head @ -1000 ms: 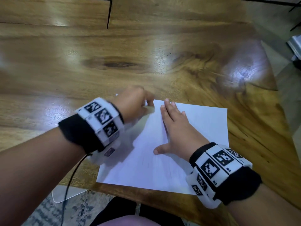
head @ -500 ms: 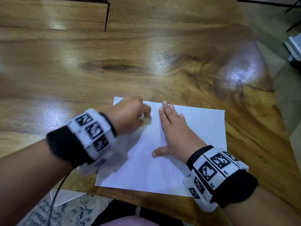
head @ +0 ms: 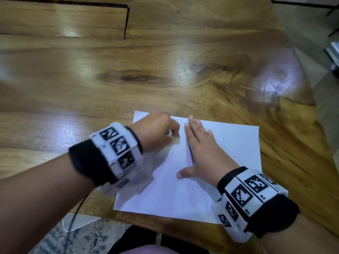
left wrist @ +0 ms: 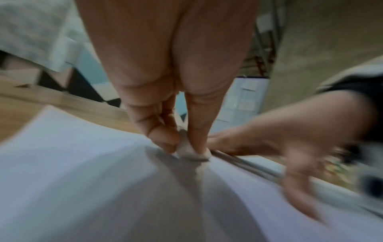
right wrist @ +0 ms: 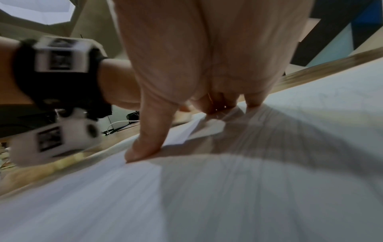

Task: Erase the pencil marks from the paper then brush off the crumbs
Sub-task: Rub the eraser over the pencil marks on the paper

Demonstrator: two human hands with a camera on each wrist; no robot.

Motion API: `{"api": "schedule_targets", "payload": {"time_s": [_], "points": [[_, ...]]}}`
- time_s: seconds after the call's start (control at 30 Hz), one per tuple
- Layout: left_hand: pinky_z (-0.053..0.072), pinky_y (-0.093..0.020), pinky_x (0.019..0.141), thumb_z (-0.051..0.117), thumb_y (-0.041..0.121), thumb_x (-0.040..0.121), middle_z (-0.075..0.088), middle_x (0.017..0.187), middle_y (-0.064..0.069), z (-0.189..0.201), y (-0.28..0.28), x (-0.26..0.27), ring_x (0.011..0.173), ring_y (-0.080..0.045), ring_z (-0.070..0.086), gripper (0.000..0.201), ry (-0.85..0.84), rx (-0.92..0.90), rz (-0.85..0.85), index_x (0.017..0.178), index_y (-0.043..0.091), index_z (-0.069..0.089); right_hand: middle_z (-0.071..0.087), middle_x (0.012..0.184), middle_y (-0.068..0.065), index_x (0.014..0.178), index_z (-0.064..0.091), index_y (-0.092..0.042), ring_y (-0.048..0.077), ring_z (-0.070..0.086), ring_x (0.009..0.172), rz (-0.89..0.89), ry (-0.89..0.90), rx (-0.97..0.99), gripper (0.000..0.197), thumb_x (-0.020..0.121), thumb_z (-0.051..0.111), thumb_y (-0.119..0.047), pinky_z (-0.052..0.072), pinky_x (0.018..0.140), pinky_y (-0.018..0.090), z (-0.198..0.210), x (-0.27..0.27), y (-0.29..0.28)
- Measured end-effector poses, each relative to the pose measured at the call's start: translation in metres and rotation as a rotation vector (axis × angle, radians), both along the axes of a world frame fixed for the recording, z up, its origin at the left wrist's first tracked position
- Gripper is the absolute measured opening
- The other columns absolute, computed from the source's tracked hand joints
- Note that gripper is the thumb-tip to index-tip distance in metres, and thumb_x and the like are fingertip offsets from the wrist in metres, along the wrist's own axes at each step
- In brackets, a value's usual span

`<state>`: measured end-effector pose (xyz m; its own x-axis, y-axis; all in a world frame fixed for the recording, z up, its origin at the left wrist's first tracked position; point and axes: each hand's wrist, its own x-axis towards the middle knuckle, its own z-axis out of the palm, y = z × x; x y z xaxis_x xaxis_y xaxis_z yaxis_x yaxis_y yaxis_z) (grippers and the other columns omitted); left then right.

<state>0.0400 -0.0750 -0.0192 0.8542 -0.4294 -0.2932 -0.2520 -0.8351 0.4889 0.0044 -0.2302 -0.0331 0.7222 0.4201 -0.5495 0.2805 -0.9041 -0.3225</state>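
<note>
The paper (head: 216, 162) lies on the wooden table (head: 91, 79), near its front edge. The left hand (head: 156, 131) pinches a small eraser (left wrist: 187, 148) against the sheet; the right hand (head: 205, 153), fingers straight, presses the sheet flat. I think short, light strokes beside the flat hand are best, so the sheet does not wrinkle.

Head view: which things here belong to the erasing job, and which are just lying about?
In the job:
- paper
- eraser, pinched by left hand
- right hand, flat on the paper

Lying about:
- wooden table
- patterned rug
- white board on the floor
</note>
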Motion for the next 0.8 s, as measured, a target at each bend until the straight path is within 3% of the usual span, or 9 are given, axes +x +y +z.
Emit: {"api": "schedule_targets", "payload": {"time_s": [0.07,0.17,0.3,0.37,0.47,0.57,0.63,0.7,0.8], "points": [[0.024,-0.024,0.054,0.064,0.027,0.078,0.048,0.07,0.004,0.001,0.012,-0.021,0.07,-0.014,0.046,0.01,0.11,0.022,-0.105,0.082,0.018,0.067,-0.034,0.152,0.003,0.147,-0.018,-0.007,0.016,-0.027,0.141,0.002,-0.002,0.005,0.127,0.071,0.074,-0.051,-0.01,0.116,0.035,0.001,0.0,0.0],[0.031,-0.006,0.052,0.066,0.021,0.075,0.058,0.071,0.005,0.004,0.017,-0.018,0.064,-0.008,0.048,0.013,0.15,0.029,-0.122,0.087,0.023,0.07,-0.034,0.152,0.003,0.147,-0.018,-0.008,0.016,-0.027,0.141,0.004,-0.007,0.002,0.126,0.071,0.073,-0.051,-0.01,0.116,0.034,0.0,-0.001,0.0],[0.031,-0.024,0.053,0.064,0.019,0.078,0.064,0.072,-0.004,0.002,-0.004,0.024,0.065,-0.015,0.05,0.012,-0.047,-0.023,0.08,0.088,0.015,0.067,-0.034,0.152,0.003,0.147,-0.018,-0.008,0.016,-0.027,0.141,-0.006,-0.007,0.007,0.128,0.07,0.074,-0.051,-0.011,0.115,0.034,0.0,-0.001,0.0],[0.03,-0.023,0.057,0.063,0.019,0.079,0.055,0.073,-0.002,-0.001,-0.009,0.023,0.068,-0.018,0.049,0.009,-0.074,-0.006,0.092,0.085,0.013,0.065,-0.033,0.152,0.002,0.147,-0.017,-0.008,0.015,-0.026,0.142,-0.008,-0.005,0.014,0.128,0.069,0.075,-0.051,-0.011,0.115,0.033,0.0,-0.001,0.0],[0.029,-0.019,0.052,0.059,0.028,0.08,0.05,0.07,-0.003,-0.002,0.002,-0.011,0.066,-0.018,0.046,0.014,-0.002,-0.031,-0.053,0.072,0.017,0.062,-0.033,0.152,0.002,0.147,-0.017,-0.008,0.015,-0.026,0.142,-0.013,-0.004,0.027,0.127,0.07,0.075,-0.049,-0.011,0.115,0.034,-0.001,-0.001,-0.001],[0.03,-0.014,0.055,0.064,0.031,0.078,0.051,0.072,0.001,-0.002,0.012,-0.025,0.064,-0.012,0.045,0.014,0.1,-0.016,-0.147,0.083,0.018,0.068,-0.034,0.152,0.003,0.147,-0.017,-0.008,0.015,-0.028,0.141,-0.009,-0.001,0.028,0.126,0.071,0.074,-0.049,-0.01,0.117,0.035,0.0,-0.001,-0.001],[0.03,-0.016,0.054,0.066,0.025,0.076,0.053,0.068,0.003,-0.001,0.008,-0.01,0.061,-0.007,0.046,0.013,0.058,-0.021,-0.111,0.087,0.019,0.069,-0.034,0.152,0.003,0.147,-0.018,-0.007,0.015,-0.028,0.141,-0.005,-0.002,0.018,0.126,0.071,0.074,-0.05,-0.01,0.117,0.035,0.0,-0.001,0.0],[0.027,-0.023,0.058,0.064,0.022,0.077,0.056,0.071,-0.001,-0.001,-0.002,0.011,0.066,-0.015,0.048,0.016,-0.027,-0.023,-0.027,0.091,0.015,0.067,-0.034,0.152,0.003,0.147,-0.018,-0.007,0.016,-0.027,0.141,-0.003,-0.002,0.006,0.128,0.07,0.074,-0.051,-0.01,0.115,0.035,0.0,-0.001,0.001],[0.019,-0.022,0.056,0.061,0.02,0.079,0.051,0.079,-0.003,-0.001,-0.01,0.019,0.072,-0.016,0.042,0.017,-0.079,-0.005,0.018,0.093,0.011,0.066,-0.034,0.152,0.003,0.147,-0.018,-0.007,0.016,-0.027,0.142,-0.006,0.001,0.004,0.129,0.069,0.075,-0.051,-0.011,0.115,0.034,0.0,0.0,0.001]]}}
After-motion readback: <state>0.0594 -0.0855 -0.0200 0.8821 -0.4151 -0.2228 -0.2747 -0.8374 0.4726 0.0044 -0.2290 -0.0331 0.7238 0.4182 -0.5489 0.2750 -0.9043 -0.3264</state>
